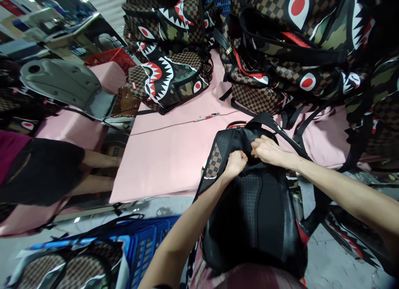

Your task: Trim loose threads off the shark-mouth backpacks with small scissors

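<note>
A black backpack (pixel 255 214) with checkered and camouflage sides lies back-panel up, between the table edge and my lap. Its top rests near the pink table (pixel 162 156). My left hand (pixel 237 162) is closed at the upper part of the back panel, near the checkered strap piece; what its fingers grip is too small to make out. Just to the right, my right hand (pixel 263 149) is closed too, fingertips pinched over the dark fabric below the top handle, and what they pinch is hidden. The two hands are close together but apart.
Shark-face backpacks (pixel 174 79) are piled along the table's far side, with more bags (pixel 280 68) at the right. A pen (pixel 207 117) and a cord lie on the table. Left are a grey chair (pixel 65 85) and a person (pixel 40 168). A blue crate (pixel 146 247) holds bags.
</note>
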`<state>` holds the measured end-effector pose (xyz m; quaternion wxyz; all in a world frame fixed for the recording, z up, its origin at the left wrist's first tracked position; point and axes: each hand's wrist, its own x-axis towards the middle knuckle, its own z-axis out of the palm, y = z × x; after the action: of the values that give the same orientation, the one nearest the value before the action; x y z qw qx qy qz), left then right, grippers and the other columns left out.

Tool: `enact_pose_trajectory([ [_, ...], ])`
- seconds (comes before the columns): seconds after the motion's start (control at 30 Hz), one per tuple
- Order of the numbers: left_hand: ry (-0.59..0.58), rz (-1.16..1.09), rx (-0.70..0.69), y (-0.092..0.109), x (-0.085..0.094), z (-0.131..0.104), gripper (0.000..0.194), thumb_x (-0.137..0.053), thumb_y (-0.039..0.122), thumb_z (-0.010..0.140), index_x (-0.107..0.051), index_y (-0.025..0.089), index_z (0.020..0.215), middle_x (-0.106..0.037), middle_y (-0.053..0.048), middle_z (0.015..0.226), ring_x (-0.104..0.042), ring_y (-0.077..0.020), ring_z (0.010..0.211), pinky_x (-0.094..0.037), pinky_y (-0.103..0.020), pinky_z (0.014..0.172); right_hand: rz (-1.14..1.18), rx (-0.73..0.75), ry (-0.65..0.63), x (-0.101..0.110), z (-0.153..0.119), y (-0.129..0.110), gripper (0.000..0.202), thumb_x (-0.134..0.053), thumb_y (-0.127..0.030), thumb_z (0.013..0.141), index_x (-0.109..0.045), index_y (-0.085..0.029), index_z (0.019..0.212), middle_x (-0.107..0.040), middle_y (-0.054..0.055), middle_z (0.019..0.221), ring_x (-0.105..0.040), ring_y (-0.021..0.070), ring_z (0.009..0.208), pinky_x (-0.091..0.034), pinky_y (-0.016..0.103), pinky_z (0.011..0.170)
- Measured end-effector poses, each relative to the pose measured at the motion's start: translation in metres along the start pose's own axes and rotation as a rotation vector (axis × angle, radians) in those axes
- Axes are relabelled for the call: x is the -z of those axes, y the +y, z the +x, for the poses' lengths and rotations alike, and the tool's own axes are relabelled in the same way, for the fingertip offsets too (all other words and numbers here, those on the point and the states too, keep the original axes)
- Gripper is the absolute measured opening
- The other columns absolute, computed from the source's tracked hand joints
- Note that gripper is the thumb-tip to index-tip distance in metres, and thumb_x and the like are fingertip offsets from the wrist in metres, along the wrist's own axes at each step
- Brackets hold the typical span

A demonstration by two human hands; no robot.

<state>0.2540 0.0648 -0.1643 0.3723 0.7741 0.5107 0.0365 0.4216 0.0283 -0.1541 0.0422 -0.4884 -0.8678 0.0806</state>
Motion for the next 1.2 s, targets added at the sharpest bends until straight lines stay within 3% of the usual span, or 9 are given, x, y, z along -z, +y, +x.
enact_pose_trajectory([
  [0.1, 0.102, 0.009, -0.056, 0.007, 0.008, -0.014, 0.019, -0.046, 0.018, 0.081, -0.065, 0.015, 0.08, -0.067, -0.007, 0.084, -0.061, -0.016, 0.079, -0.045, -0.026, 0.077, -0.04, -0.076, -0.005, 0.011, -0.004, -0.003, 0.016, -0.049, -0.016, 0.082, -0.065, -0.017, 0.085, -0.056, 0.008, 0.086, -0.049, 0.0204, 0.084, -0.035, 0.033, 0.076],
  [0.27, 0.054, 0.01, -0.483, 0.009, 0.03, -0.041, 0.037, -0.039, 0.029, 0.09, -0.063, 0.018, 0.063, -0.065, -0.002, 0.097, -0.057, -0.0132, 0.099, -0.037, -0.023, 0.096, -0.058, -0.172, -0.033, 0.028, -0.007, -0.003, 0.019, -0.052, -0.019, 0.083, -0.065, -0.016, 0.096, -0.059, 0.01, 0.091, -0.054, 0.0212, 0.083, -0.038, 0.029, 0.066],
  [0.43, 0.148, 0.362, -0.448, -0.011, 0.048, -0.038, 0.024, -0.049, 0.027, 0.087, -0.057, 0.017, 0.107, -0.057, -0.006, 0.112, -0.056, -0.0161, 0.097, -0.045, -0.027, 0.083, 0.06, -0.213, -0.032, 0.028, -0.008, -0.002, 0.022, -0.053, -0.02, 0.083, -0.063, -0.016, 0.102, -0.061, 0.009, 0.095, -0.058, 0.0197, 0.082, -0.04, 0.026, 0.067],
  [0.53, 0.158, 0.562, -0.495, -0.024, 0.052, -0.034, 0.023, -0.056, 0.027, 0.083, -0.057, 0.016, 0.103, -0.061, -0.006, 0.1, -0.055, -0.0193, 0.098, -0.044, -0.03, 0.084, 0.192, -0.299, -0.014, 0.026, -0.011, -0.005, 0.025, -0.053, -0.023, 0.084, -0.062, -0.015, 0.106, -0.062, 0.009, 0.1, -0.06, 0.0207, 0.089, -0.042, 0.027, 0.073],
  [0.63, 0.169, 0.541, -0.51, -0.023, 0.065, -0.043, 0.021, -0.06, 0.033, 0.08, -0.058, 0.015, 0.09, -0.063, -0.004, 0.085, -0.058, -0.0179, 0.085, -0.045, -0.029, 0.078, 0.345, -0.372, -0.02, 0.037, -0.018, -0.016, 0.026, -0.054, -0.024, 0.083, -0.063, -0.013, 0.105, -0.064, 0.009, 0.103, -0.059, 0.0211, 0.095, -0.042, 0.027, 0.08],
  [0.73, 0.317, 0.503, -0.646, -0.008, 0.089, -0.08, 0.017, -0.056, 0.033, 0.083, -0.058, 0.015, 0.083, -0.063, -0.002, 0.078, -0.057, -0.0152, 0.074, -0.044, -0.028, 0.072, 0.462, -0.338, 0.05, 0.072, -0.033, -0.038, 0.025, -0.055, -0.025, 0.082, -0.063, -0.015, 0.104, -0.065, 0.007, 0.103, -0.06, 0.0192, 0.094, -0.043, 0.026, 0.081],
  [0.87, 0.573, 0.557, -0.857, 0.006, 0.112, -0.154, 0.01, -0.052, 0.02, 0.085, -0.059, 0.018, 0.091, -0.063, -0.002, 0.08, -0.056, -0.0138, 0.075, -0.043, -0.027, 0.074, 0.41, -0.221, 0.221, 0.12, -0.056, -0.078, 0.028, -0.052, -0.031, 0.084, -0.06, -0.019, 0.108, -0.062, 0.005, 0.102, -0.059, 0.0186, 0.088, -0.043, 0.027, 0.074],
  [1.0, 0.446, 0.624, -0.934, -0.014, 0.096, -0.21, 0.032, -0.039, 0.009, 0.087, -0.054, 0.019, 0.114, -0.064, -0.003, 0.095, -0.057, -0.0133, 0.09, -0.04, -0.024, 0.088, 0.392, -0.175, 0.167, 0.118, -0.066, -0.111, 0.024, -0.051, -0.031, 0.086, -0.061, -0.019, 0.103, -0.062, 0.007, 0.098, -0.06, 0.0189, 0.086, -0.044, 0.027, 0.07],
  [1.2, 0.329, 0.675, -0.883, -0.056, 0.068, -0.248, 0.039, -0.034, 0.006, 0.087, -0.049, 0.015, 0.122, -0.063, -0.005, 0.101, -0.055, -0.0156, 0.101, -0.037, -0.027, 0.099, 0.354, -0.222, -0.062, 0.098, -0.06, -0.151, 0.017, -0.058, -0.026, 0.081, -0.068, -0.022, 0.094, -0.067, 0.004, 0.086, -0.062, 0.0197, 0.083, -0.044, 0.025, 0.069],
])
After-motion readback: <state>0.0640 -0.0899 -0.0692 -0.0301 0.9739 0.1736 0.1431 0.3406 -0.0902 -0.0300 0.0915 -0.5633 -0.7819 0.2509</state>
